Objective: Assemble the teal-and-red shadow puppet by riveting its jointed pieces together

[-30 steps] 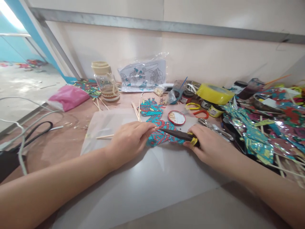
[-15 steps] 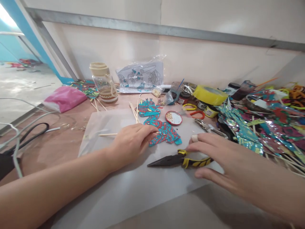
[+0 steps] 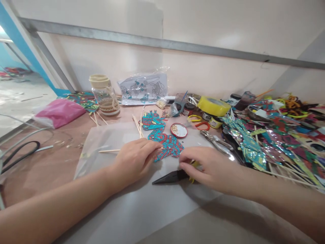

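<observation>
A flat cut-out figure (image 3: 169, 145), painted turquoise and red like a shadow puppet, lies on a translucent sheet (image 3: 122, 217). My left hand (image 3: 137, 156) is closed at its left edge, thumb and forefinger pinching it. From under that hand a thin wooden stick (image 3: 109, 150) pokes out to the left. My right hand (image 3: 203, 166) is beside the figure's lower right edge, fingertips pressed together; whatever they hold is too small to make out. Beneath it lie black long-nose pliers (image 3: 169, 177), their yellow handles mostly hidden by the hand.
Behind the figure is a red-rimmed lid (image 3: 179, 130) with small gold fasteners. Metal pliers (image 3: 217, 140) lie to the right, near yellow tape (image 3: 213, 105) and a pile of shiny painted cut-outs (image 3: 248, 142). A bottle (image 3: 105, 96) and pink bag (image 3: 61, 112) stand back left.
My right hand has moved left from above the pliers' handles to the figure's lower right edge, and its fingers have closed. My left hand keeps its hold. The view has shifted slightly.
</observation>
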Action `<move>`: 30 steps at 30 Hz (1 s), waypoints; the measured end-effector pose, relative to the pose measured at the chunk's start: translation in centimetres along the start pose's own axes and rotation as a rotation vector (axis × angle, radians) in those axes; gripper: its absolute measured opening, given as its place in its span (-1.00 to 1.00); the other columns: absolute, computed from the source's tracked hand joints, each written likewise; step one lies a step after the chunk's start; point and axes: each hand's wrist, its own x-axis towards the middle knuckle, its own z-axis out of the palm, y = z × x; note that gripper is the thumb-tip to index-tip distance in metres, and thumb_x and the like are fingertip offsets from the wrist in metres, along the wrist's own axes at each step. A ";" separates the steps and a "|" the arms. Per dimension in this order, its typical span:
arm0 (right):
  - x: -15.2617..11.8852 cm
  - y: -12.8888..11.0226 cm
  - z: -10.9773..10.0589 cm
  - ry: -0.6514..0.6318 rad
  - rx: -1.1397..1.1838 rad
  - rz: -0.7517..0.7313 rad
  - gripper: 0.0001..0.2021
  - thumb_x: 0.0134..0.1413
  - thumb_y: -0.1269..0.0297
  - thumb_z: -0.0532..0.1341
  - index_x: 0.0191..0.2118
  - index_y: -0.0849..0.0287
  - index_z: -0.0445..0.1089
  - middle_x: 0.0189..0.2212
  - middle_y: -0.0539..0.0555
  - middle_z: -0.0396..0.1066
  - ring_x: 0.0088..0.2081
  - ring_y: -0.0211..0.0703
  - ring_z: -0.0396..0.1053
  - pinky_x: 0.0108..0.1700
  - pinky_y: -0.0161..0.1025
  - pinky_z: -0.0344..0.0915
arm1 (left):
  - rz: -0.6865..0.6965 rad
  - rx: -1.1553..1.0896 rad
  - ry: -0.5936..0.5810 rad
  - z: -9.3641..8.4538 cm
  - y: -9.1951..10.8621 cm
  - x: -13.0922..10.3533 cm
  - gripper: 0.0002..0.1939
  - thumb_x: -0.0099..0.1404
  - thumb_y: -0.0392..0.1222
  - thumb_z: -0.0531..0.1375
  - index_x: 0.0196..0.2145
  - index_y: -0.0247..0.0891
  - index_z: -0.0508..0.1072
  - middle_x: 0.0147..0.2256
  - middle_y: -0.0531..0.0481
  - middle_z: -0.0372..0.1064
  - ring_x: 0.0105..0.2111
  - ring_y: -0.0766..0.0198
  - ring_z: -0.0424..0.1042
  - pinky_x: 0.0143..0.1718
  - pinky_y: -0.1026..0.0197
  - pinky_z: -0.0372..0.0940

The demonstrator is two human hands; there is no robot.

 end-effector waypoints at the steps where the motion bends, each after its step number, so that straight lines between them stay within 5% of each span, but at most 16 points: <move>1: 0.6 0.1 0.5 0.031 0.001 -0.019 -0.85 0.19 0.37 0.08 -0.34 0.16 0.38 -0.43 0.00 0.43 -0.38 -0.23 0.33 -0.32 -0.28 0.22 | -0.012 -0.009 -0.006 0.0 -0.1 -0.1 -0.80 0.42 -0.23 0.00 -0.20 -0.26 0.41 -0.31 -0.01 0.51 -0.33 0.24 0.47 -0.27 0.19 0.33; 10: 4.2 1.5 1.8 0.464 0.251 -0.093 -0.88 0.22 0.29 0.13 -0.31 0.17 0.37 -0.41 0.00 0.45 -0.36 -0.25 0.35 -0.30 -0.32 0.24 | -0.026 -0.038 0.005 0.2 -0.4 -0.2 -0.81 0.42 -0.23 0.00 -0.19 -0.26 0.39 -0.30 0.00 0.50 -0.34 0.24 0.46 -0.28 0.20 0.33; 19: 3.6 1.7 3.8 0.391 0.211 -0.190 -0.94 0.17 0.35 0.14 -0.26 0.15 0.35 -0.35 0.01 0.46 -0.32 -0.24 0.38 -0.22 -0.30 0.28 | 0.013 -0.007 -0.014 0.4 -0.4 -0.1 -0.82 0.41 -0.24 0.02 -0.17 -0.26 0.41 -0.32 0.00 0.50 -0.34 0.27 0.47 -0.30 0.25 0.31; 30: 3.7 0.8 3.6 0.313 0.283 -0.065 -0.94 0.08 0.43 0.12 -0.34 0.17 0.33 -0.48 -0.06 0.41 -0.46 -0.33 0.31 -0.39 -0.40 0.22 | 0.095 0.065 0.024 0.5 -0.2 0.0 -0.80 0.41 -0.26 0.03 -0.23 -0.30 0.45 -0.44 0.02 0.47 -0.44 0.30 0.44 -0.41 0.28 0.26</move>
